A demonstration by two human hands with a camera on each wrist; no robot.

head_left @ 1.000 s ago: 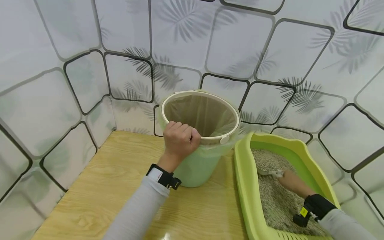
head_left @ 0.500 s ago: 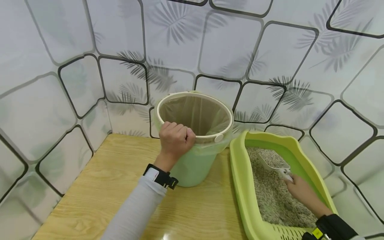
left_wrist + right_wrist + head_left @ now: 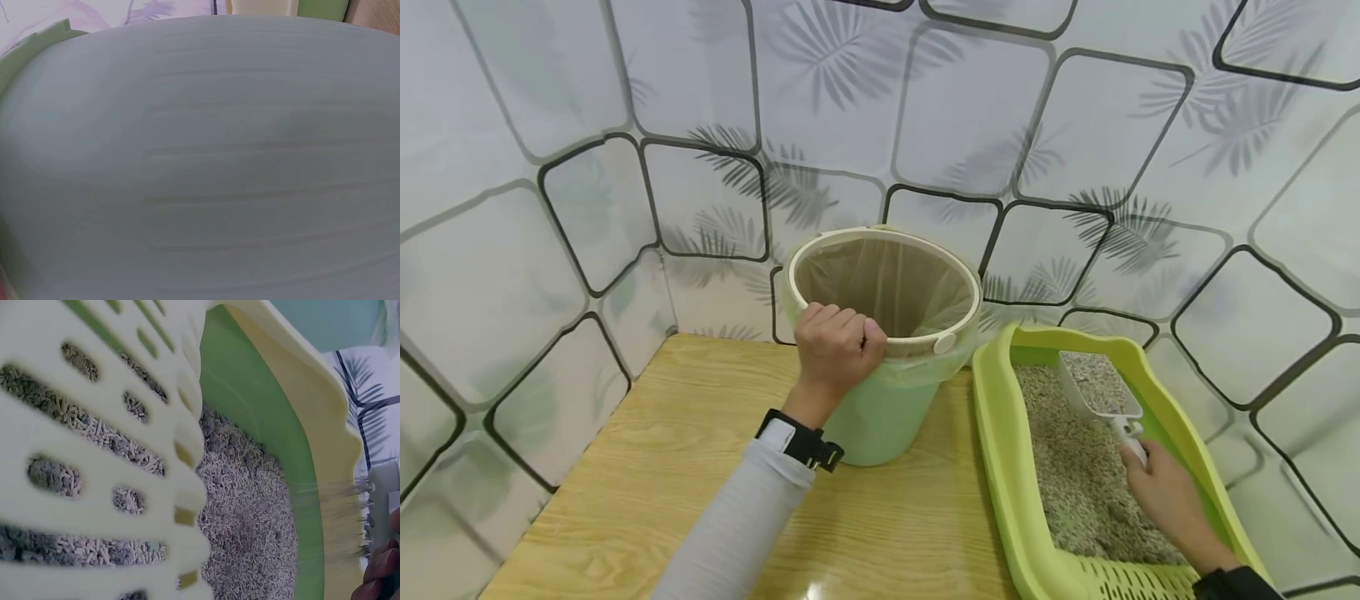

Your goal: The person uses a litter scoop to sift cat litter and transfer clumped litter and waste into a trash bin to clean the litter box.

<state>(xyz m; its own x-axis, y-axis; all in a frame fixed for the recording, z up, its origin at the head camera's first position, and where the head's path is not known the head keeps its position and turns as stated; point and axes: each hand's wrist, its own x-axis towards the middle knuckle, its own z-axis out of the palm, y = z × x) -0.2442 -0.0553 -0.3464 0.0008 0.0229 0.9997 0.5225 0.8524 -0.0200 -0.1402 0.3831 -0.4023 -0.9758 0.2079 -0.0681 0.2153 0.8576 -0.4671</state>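
The white scoop (image 3: 1101, 390), half a second ago lower in the litter (image 3: 1075, 492), is now raised and loaded — the right grip (image 3: 1168, 496) holds its handle (image 3: 1129, 435). The left grip (image 3: 838, 346) still clasps the bin (image 3: 880, 429) by its rim (image 3: 917, 342) — its fingertips are hidden.

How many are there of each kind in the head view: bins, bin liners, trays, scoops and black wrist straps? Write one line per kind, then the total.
Bin, pale green: 1
Bin liner, see-through: 1
Tray, yellow-green: 1
Scoop, white: 1
Black wrist straps, one partly out of frame: 2
Total: 6
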